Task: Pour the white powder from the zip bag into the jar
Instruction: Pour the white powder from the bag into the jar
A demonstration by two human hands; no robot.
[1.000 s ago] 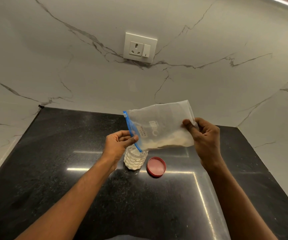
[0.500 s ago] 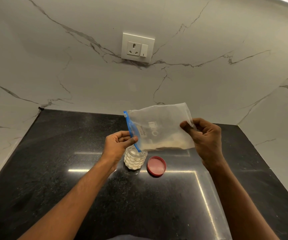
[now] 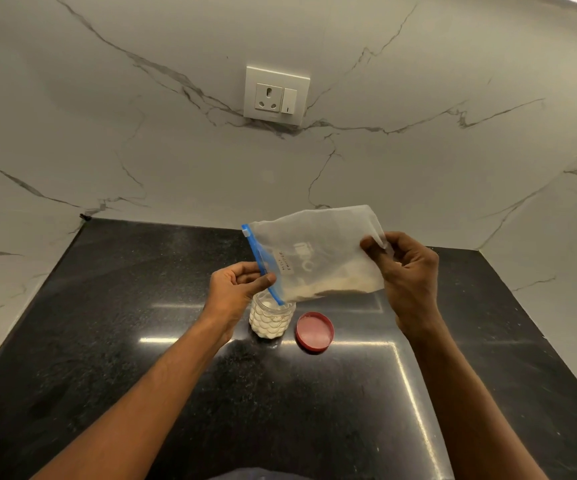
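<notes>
A frosted zip bag [image 3: 318, 251] with a blue zip strip hangs sideways over the black counter. My left hand [image 3: 237, 289] pinches the zip end, whose lower corner dips into the mouth of a small clear jar [image 3: 271, 322] full of white powder. My right hand [image 3: 406, 271] grips the bag's closed bottom end, held higher. A thin layer of powder lies along the bag's lower edge. The jar's red lid [image 3: 315, 331] lies flat on the counter just right of the jar.
The black granite counter [image 3: 141, 341] is bounded by white marble walls behind and on both sides. A wall socket with a switch [image 3: 276, 95] sits above, on the back wall.
The powder inside the bag has shrunk from a thick heap to a thin strip. My right hand has shifted its grip slightly on the bag's end; the left hand stays at the jar.
</notes>
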